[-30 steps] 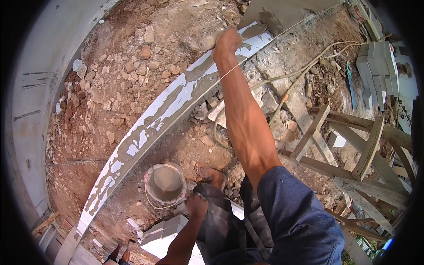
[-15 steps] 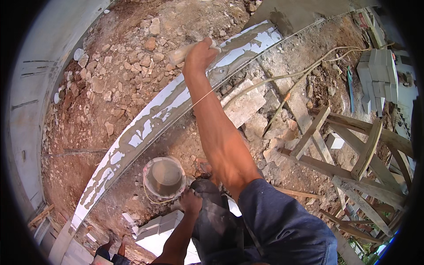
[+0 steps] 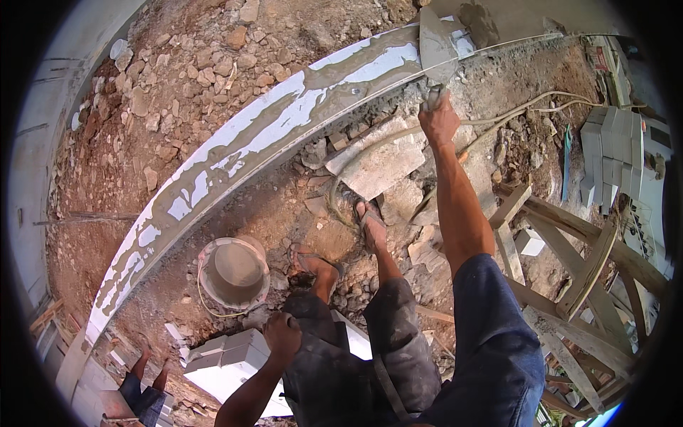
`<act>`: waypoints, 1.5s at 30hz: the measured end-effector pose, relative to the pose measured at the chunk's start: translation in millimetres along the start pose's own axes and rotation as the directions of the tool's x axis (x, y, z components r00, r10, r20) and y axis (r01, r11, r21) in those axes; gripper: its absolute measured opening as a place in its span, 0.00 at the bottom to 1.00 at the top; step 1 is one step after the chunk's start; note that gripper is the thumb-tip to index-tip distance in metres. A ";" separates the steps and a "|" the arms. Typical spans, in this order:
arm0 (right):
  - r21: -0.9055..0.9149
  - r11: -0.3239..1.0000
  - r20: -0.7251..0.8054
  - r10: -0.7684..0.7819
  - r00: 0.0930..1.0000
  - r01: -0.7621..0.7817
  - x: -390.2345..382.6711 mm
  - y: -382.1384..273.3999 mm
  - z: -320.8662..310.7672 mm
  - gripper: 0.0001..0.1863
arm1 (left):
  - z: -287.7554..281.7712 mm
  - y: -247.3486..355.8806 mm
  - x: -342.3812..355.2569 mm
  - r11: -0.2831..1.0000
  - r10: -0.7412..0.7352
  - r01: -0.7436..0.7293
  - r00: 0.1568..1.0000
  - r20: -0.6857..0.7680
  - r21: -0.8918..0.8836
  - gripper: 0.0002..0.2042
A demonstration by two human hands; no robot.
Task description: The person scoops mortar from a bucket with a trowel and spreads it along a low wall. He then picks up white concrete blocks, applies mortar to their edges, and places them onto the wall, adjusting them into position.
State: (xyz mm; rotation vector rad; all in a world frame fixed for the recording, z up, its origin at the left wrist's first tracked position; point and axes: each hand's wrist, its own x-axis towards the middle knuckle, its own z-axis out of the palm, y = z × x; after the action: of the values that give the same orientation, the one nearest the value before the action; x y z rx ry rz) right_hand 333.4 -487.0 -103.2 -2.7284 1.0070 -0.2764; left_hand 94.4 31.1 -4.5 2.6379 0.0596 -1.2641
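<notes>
My right hand (image 3: 440, 122) is wrapped round the handle of a trowel (image 3: 437, 47). Its broad grey blade lies over the far end of a long white block wall top (image 3: 388, 64), which is patchily smeared with wet grey mortar (image 3: 329, 72). My left hand (image 3: 283, 334) is closed in a fist by my knee; whatever its fingers may hold is hidden. Left of that fist, a round bucket (image 3: 201, 267) of grey mortar stands on the ground. A taut string line (image 3: 299, 140) follows the near edge of the wall top.
Rubble (image 3: 213, 64) covers the soil beyond the wall. White blocks (image 3: 231, 363) are stacked beside my left forearm. At right stand a rough timber frame (image 3: 562, 249), a hose (image 3: 509, 112) and grey blocks (image 3: 608, 153). Another person's legs (image 3: 146, 384) show at lower left.
My right hand has come right and nearer to me from over the wall top. The trowel blade now shows at the wall's far end. My left hand stays closed near my knee; the view has shifted.
</notes>
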 end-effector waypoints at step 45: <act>0.587 0.710 0.809 -0.496 -0.316 0.389 -194.7 -180.9 -60.9 0.26 | 79.4 42.9 -75.3 0.956 -0.225 0.208 0.973 -0.061 -0.207 0.10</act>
State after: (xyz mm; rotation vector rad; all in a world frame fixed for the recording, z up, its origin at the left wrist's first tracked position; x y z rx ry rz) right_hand 283.9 -233.6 -15.6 -1.9425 -0.6194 1.4702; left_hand -8.3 -23.3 13.1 2.5616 0.4763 -1.1401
